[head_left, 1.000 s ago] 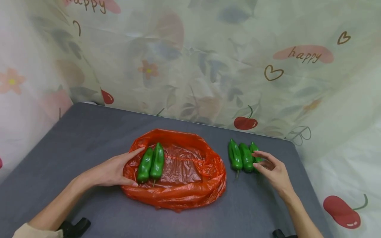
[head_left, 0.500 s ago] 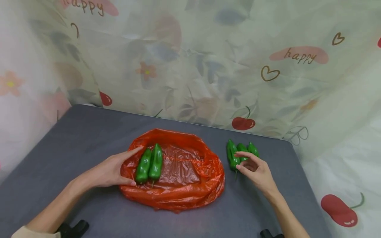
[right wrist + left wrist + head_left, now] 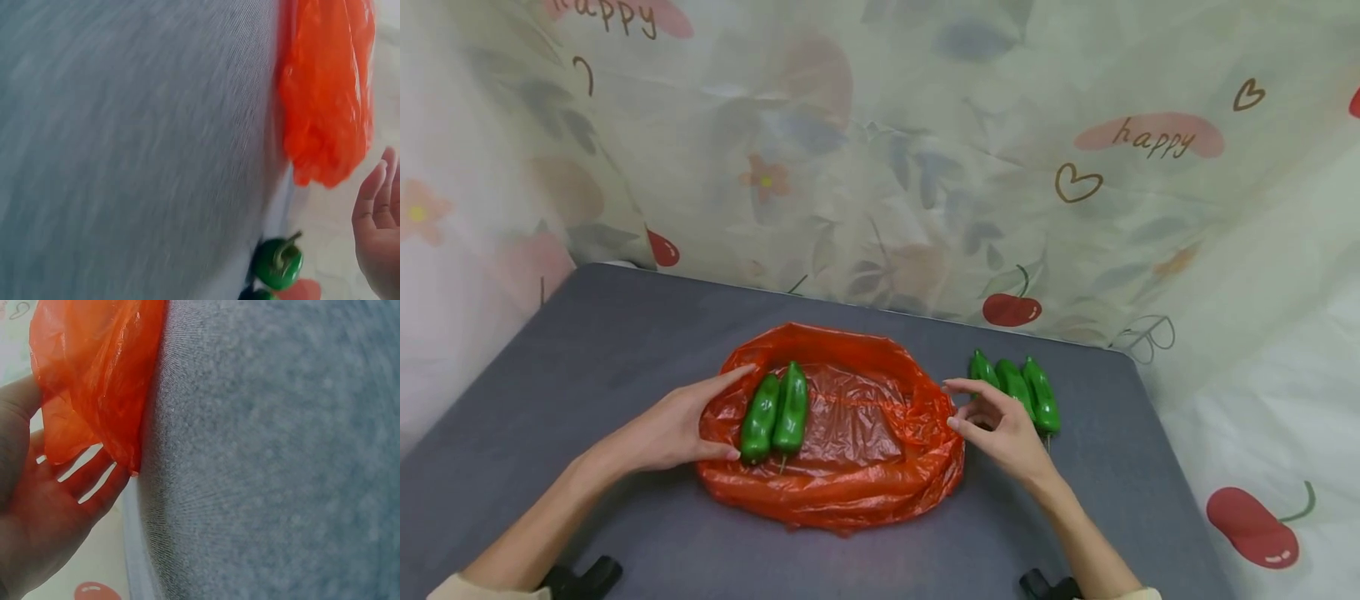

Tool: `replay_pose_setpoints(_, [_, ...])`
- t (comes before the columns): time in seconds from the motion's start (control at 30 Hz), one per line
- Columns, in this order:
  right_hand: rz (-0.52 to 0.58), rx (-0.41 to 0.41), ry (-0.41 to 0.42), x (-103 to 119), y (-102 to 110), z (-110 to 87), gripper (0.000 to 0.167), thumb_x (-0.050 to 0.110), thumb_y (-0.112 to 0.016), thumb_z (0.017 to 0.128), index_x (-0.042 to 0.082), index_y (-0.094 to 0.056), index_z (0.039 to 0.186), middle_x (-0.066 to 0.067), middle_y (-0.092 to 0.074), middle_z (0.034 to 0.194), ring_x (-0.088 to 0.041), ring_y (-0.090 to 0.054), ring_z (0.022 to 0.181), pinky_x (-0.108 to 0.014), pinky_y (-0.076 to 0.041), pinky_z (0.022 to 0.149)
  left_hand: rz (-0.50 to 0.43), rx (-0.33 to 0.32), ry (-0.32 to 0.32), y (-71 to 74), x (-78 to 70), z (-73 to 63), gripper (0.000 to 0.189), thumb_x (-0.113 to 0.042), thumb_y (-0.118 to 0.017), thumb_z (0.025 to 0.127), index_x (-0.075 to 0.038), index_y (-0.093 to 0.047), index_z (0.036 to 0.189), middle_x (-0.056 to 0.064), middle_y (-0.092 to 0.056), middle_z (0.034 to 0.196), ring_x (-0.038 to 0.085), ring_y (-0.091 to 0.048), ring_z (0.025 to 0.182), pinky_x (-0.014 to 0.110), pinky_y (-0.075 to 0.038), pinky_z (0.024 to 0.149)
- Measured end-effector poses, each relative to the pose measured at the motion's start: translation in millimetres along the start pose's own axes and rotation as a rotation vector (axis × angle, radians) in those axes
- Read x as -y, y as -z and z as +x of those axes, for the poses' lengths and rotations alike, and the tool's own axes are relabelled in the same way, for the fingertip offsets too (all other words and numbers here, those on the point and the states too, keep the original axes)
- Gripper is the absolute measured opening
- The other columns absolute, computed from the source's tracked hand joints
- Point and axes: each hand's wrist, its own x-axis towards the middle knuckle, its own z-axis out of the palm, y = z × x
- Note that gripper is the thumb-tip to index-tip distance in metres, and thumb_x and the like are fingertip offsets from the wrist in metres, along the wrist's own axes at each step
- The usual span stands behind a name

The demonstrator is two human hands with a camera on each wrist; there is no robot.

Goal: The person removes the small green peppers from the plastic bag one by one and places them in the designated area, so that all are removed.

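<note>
In the head view, an orange-red plastic bag (image 3: 850, 500) lies with its mouth spread wide, two green peppers (image 3: 791, 408) side by side at its left inside. My left hand (image 3: 681, 425) touches the bag's left rim, its thumb and index finger spread apart. Straight fingers show against the plastic in the left wrist view. My right hand (image 3: 1003, 429) is at the bag's right rim, thumb and index finger apart, nothing visible between them; contact with the rim is unclear. Behind it stand three green peppers (image 3: 1041, 396) in a row, partly hidden by the hand.
A grey cloth-covered table (image 3: 880, 562) spreads beneath everything. Along its back edge hangs a patterned curtain (image 3: 880, 150) with cherries and lettering. Another curtain (image 3: 1292, 400) hangs at the right side.
My right hand has moved left from beside the rightmost pepper, across the row, to the bag's right rim. The peppers stay where they were. My left hand keeps its place at the bag.
</note>
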Motion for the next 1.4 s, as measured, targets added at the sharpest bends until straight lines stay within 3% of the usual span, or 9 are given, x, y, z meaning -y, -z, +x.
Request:
replay_pose_setpoints(0.17, [0.000,0.026,0.014,3.4,-16.8,8.5,0.045,-0.003,-0.070,0.090,0.004,-0.060,0.133,-0.023,-0.062,0.122,-0.021,-0.063,0.082,-0.031,-0.053,0.068,0.009,-0.004,0.013,0.2,1.1,0.6,0.104,-0.041,-0.088,0.073,-0.016,-0.031,0.157,0.018,-0.045,0.149,0.038,-0.048,0.131,0.058,-0.044,0.099])
replay_pose_setpoints(0.4, [0.016,0.055,0.010,21.1,-41.9,16.8,0.044,-0.005,-0.070,0.088,0.004,-0.060,0.130,-0.014,-0.064,0.119,-0.023,-0.063,0.080,-0.035,-0.054,0.066,0.003,-0.006,0.028,-0.8,2.5,-0.8,0.104,-0.041,-0.088,0.073,-0.016,-0.031,0.157,0.019,-0.045,0.148,0.039,-0.047,0.131,0.059,-0.043,0.100])
replay_pose_setpoints(0.5, [0.037,0.076,0.006,25.2,-50.5,18.2,0.044,-0.005,-0.070,0.088,0.001,-0.060,0.131,-0.016,-0.063,0.122,-0.024,-0.064,0.081,-0.036,-0.054,0.067,0.005,-0.008,0.021,-1.3,2.7,-1.3,0.104,-0.040,-0.088,0.073,-0.016,-0.031,0.157,0.019,-0.045,0.148,0.039,-0.047,0.131,0.059,-0.042,0.101])
replay_pose_setpoints(0.6, [0.049,0.097,0.009,22.1,-57.0,19.7,0.046,-0.003,-0.070,0.089,0.004,-0.059,0.133,-0.017,-0.062,0.125,-0.024,-0.065,0.082,-0.036,-0.055,0.070,0.004,-0.005,0.020,-1.5,2.5,-1.5,0.104,-0.040,-0.088,0.073,-0.016,-0.031,0.157,0.019,-0.045,0.149,0.039,-0.047,0.131,0.058,-0.042,0.101])
replay_pose_setpoints(0.83, [0.066,0.122,-0.038,26.9,-66.0,26.1,0.049,0.004,-0.074,0.089,0.011,-0.059,0.135,-0.004,-0.064,0.123,-0.025,-0.067,0.084,-0.035,-0.056,0.066,-0.003,0.006,0.029,-0.3,0.7,-1.3,0.103,-0.039,-0.088,0.074,-0.016,-0.031,0.157,0.018,-0.045,0.149,0.038,-0.047,0.131,0.059,-0.042,0.101])
replay_pose_setpoints(0.97, [0.047,0.131,-0.055,42.6,-70.3,31.0,0.048,0.005,-0.074,0.089,0.012,-0.060,0.134,-0.008,-0.064,0.122,-0.025,-0.067,0.090,-0.036,-0.057,0.070,0.001,0.006,0.020,0.2,0.2,-0.2,0.103,-0.039,-0.088,0.074,-0.015,-0.030,0.157,0.019,-0.045,0.149,0.039,-0.047,0.132,0.059,-0.042,0.101])
replay_pose_setpoints(1.13, [0.084,0.161,-0.061,28.4,-79.2,35.4,0.050,0.009,-0.075,0.089,0.011,-0.058,0.137,-0.014,-0.062,0.128,-0.025,-0.067,0.100,-0.037,-0.057,0.080,-0.002,0.017,0.025,-0.9,-0.4,1.7,0.103,-0.038,-0.087,0.075,-0.015,-0.030,0.157,0.019,-0.044,0.150,0.039,-0.047,0.132,0.058,-0.042,0.101])
replay_pose_setpoints(1.4, [0.087,0.208,-0.104,32.6,-100.4,43.7,0.052,0.001,-0.073,0.088,0.002,-0.056,0.137,-0.021,-0.062,0.127,-0.034,-0.066,0.104,-0.042,-0.055,0.087,0.004,0.019,0.030,-1.9,-0.1,0.9,0.103,-0.038,-0.087,0.075,-0.018,-0.029,0.157,0.019,-0.043,0.150,0.038,-0.047,0.132,0.058,-0.042,0.101])
